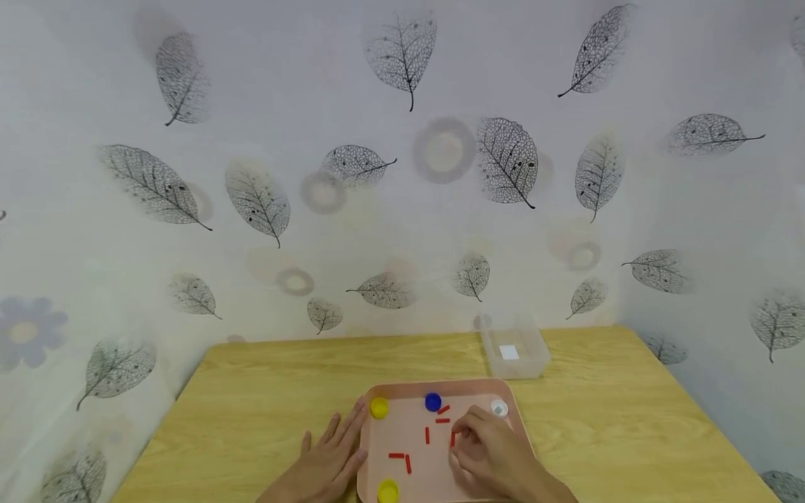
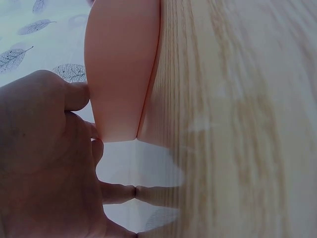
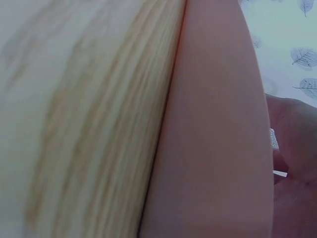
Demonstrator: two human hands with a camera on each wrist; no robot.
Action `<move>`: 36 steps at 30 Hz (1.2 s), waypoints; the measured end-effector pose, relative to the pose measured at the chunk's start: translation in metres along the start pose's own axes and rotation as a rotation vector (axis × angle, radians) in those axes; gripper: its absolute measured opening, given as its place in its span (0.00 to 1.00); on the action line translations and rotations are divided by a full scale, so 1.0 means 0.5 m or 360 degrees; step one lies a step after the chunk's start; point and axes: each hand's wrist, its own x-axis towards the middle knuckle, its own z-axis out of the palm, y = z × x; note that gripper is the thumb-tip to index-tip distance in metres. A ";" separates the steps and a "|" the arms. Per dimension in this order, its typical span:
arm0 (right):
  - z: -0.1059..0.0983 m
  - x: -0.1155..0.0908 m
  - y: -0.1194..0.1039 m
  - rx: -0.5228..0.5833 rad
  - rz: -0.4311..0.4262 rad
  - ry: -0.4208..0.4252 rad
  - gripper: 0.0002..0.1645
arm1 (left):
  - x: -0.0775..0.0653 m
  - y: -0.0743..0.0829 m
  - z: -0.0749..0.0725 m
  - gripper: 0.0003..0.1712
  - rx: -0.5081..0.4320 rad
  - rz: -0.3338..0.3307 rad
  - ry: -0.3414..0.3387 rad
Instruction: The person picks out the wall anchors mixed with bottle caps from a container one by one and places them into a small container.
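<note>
A pink tray (image 1: 440,482) lies on the wooden table in the head view. My left hand (image 1: 327,457) rests at its left side with straight fingers, the thumb touching the rim; the left wrist view shows the tray's outer wall (image 2: 124,69) beside this hand (image 2: 47,158). Over the tray's right half, my right hand (image 1: 493,450) has curled fingers and pinches a small red stick (image 1: 453,439) between index finger and thumb. Other red sticks (image 1: 428,436) lie loose to its left. In the right wrist view the tray wall hides most of the right hand (image 3: 297,163).
Inside the tray are yellow caps (image 1: 379,408) at the left corners, a blue cap (image 1: 432,402) at the back and a white cap (image 1: 499,409) at back right. A clear plastic box (image 1: 516,356) stands behind the tray, near the leaf-patterned wall (image 1: 390,230).
</note>
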 end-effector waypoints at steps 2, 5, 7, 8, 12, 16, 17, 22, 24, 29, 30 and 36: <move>-0.002 -0.001 0.003 0.0038 -0.0018 0.0023 0.13 | 0.001 0.001 0.001 0.36 -0.0016 -0.0005 -0.0010; -0.006 0.001 0.006 0.0128 -0.0059 0.0066 0.14 | 0.002 0.001 0.004 0.37 -0.0019 -0.0005 -0.0022; -0.008 0.003 0.008 0.0163 -0.0091 0.0093 0.15 | 0.001 0.001 0.006 0.37 -0.0006 -0.0008 -0.0030; -0.009 0.004 0.009 0.0172 -0.0104 0.0108 0.15 | 0.001 0.001 0.008 0.37 -0.0001 -0.0005 -0.0030; -0.015 0.007 0.009 0.0180 -0.0137 0.0145 0.15 | -0.001 0.000 0.012 0.37 0.0007 0.0008 0.0008; -0.021 0.010 0.005 0.0220 -0.0056 0.0099 0.15 | -0.001 -0.001 0.013 0.37 -0.0010 0.0018 0.0046; -0.024 0.009 0.003 0.0217 -0.0002 0.0077 0.14 | 0.000 -0.002 0.013 0.37 -0.0017 0.0014 0.0041; -0.036 0.012 -0.005 0.0193 0.0126 0.0050 0.13 | 0.001 -0.003 0.012 0.37 -0.0040 0.0009 0.0021; -0.041 0.015 -0.005 0.0202 0.0102 0.0066 0.13 | 0.002 -0.003 0.013 0.36 -0.0028 0.0023 0.0040; -0.056 0.020 -0.006 0.0208 0.0077 0.0106 0.12 | 0.003 -0.002 0.013 0.36 -0.0014 0.0031 0.0055; -0.060 0.021 -0.006 0.0207 0.0078 0.0116 0.13 | 0.004 -0.002 0.013 0.36 -0.0013 0.0027 0.0043; -0.084 0.031 -0.005 0.0244 0.0157 0.0120 0.13 | 0.001 0.000 0.009 0.37 -0.0032 -0.0019 -0.0017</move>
